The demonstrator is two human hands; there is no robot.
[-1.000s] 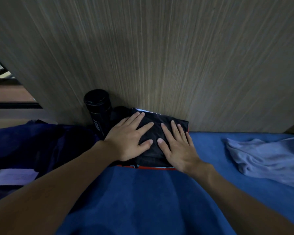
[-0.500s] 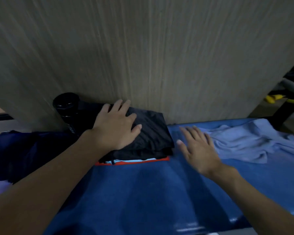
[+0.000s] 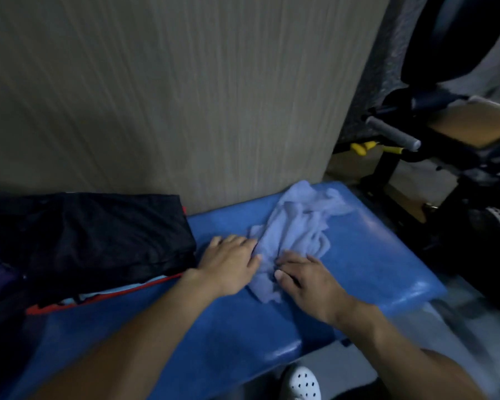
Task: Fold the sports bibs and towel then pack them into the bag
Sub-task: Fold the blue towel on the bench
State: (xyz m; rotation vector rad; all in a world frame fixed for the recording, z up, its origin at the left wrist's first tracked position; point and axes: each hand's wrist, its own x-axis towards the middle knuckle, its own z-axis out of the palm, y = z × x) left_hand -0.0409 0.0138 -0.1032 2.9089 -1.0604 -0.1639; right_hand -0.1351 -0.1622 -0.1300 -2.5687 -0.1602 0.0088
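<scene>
Head view, both hands at the towel.

Left hand [image 3: 231,264]: fingers fairly straight, flat on the bench [image 3: 381,255], thumb touching the near-left edge of the towel [image 3: 298,223]. No hold on the cloth.

Right hand [image 3: 309,281]: fingers bent and laid over the near corner of the towel. Motion blur here, so I cannot tell whether they pinch the cloth or only press it.

Towel: pale blue, crumpled and twisted, not yet spread or folded. It lies on the right half of the bench, its far end near the wall panel [image 3: 185,96].

Folded bibs [image 3: 98,235]: dark stack with a red edge showing at the bottom, on the left of the bench against the panel, just beside the left wrist. Dark mass at far left may be the bag; too dim to confirm.

Gym machine [image 3: 451,145] stands off the bench's right end.

Judgement: bibs done, towel step starting, packing not begun.

Risks:
- Bench surface looks glossy. A one-sided pull may drag the whole towel rather than open it, possibly off the right end.
- Folding before the twists are shaken out would likely trap lumps and make a bulky bundle.
- A leftward sweep of the left forearm could nudge the stack and undo its folds.
</scene>
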